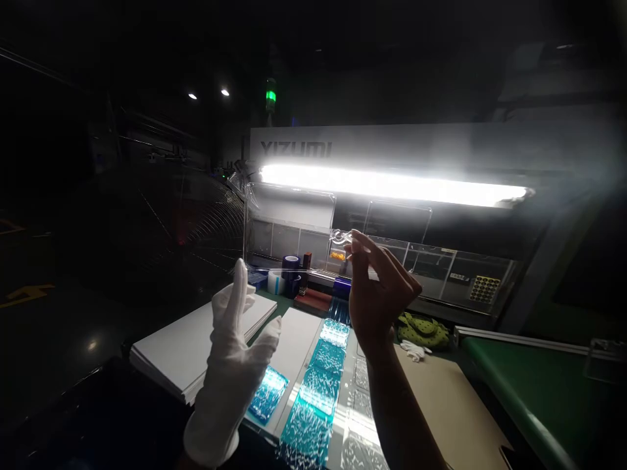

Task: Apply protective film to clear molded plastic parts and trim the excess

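Observation:
My right hand [379, 294], bare, is raised and pinches a small transparent plastic sprue [340, 237] between thumb and fingers. It joins a thin, transparent moulded plastic panel [289, 222] that stands upright in front of a bright lamp. My left hand [230, 369] wears a white cotton glove and is raised with its fingers apart. Its upright index finger is close to the panel's lower left corner, but I cannot tell whether they touch. Beneath my hands lie a stack of white sheets [200, 346] and blue patterned film sheets [313, 385].
Rolls of tape [291, 267] stand at the back of the bench, beside a green cloth [424, 329] and a loose white glove [414, 350]. A tan board [450, 405] lies at right, next to a green belt [529, 385]. A YIZUMI machine [294, 149] stands behind.

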A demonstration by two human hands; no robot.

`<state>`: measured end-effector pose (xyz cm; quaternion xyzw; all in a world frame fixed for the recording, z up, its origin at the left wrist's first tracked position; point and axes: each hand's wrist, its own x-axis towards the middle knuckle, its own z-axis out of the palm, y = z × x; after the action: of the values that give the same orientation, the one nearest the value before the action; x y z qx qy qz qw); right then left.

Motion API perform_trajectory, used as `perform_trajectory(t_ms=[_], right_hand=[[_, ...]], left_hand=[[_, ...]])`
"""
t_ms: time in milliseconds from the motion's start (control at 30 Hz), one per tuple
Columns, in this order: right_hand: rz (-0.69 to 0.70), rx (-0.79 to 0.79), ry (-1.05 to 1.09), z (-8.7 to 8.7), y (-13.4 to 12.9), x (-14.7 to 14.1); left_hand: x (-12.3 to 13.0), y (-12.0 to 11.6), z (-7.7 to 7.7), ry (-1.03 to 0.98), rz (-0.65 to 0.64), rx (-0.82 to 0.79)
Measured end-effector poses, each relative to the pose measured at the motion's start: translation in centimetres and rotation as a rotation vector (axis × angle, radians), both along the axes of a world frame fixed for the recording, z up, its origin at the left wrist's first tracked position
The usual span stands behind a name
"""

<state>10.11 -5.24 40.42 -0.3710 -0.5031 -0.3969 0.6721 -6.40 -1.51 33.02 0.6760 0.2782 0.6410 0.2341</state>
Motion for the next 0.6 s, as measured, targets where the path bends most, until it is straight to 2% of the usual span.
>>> perform_trajectory(t_ms=[200,433,600], right_hand=[[-0.019,0.010,-0.004,-0.3,-0.8,-0.6],[-0.051,0.039,0.010,0.1,-1.0,-0.3],[-0.034,0.032,0.052,-0.2,-1.0,-0.2]], left_hand=[[-0.3,-0.7,1.6,-0.022,-0.010,0.040],[-0.1,-1.4,3.4,-0.001,0.007,-0.010],[-0.1,-1.7,3.8,0.032,0.022,-0.001]])
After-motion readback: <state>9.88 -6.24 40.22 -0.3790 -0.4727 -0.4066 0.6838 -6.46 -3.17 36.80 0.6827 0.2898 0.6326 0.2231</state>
